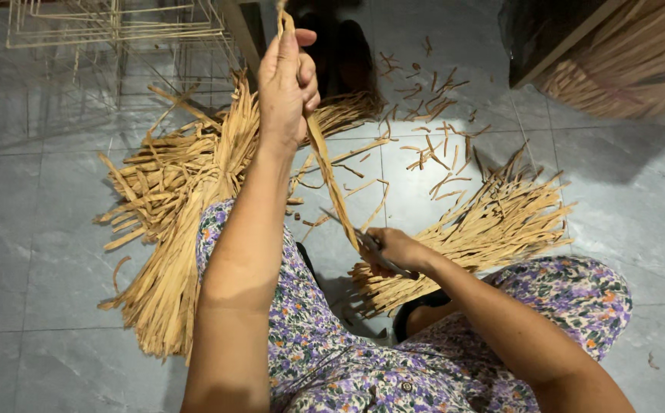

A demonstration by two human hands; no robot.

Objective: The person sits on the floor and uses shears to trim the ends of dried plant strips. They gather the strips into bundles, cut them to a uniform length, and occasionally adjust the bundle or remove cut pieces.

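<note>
Straw-coloured strips lie in a long heap (172, 229) on the grey tiled floor (34, 252) at the left, beside a thin stick frame (111, 30) at the top. Next comes the left hand (287, 80), raised high with the forearm stretched up and away from the body, its grip clenched around the upper end of a single long strip (325, 164) that runs down and to the right. Lower, the right hand (394, 251) sits close to the flowered lap, wrist bent inward, its grip closed around a slim knife (367, 246) whose blade meets the strip's lower part. As a judgement, the blade lies near the fingers and knee, so a slip along the smooth strip could nick skin or cloth; too much pull from the high hand could also snap or split the strip unevenly. Further right, a fan-shaped pile of cut strips (493, 222) rests on the floor, with short offcuts (432, 115) scattered above it and a tied bundle (623, 53) in the top corner.
</note>
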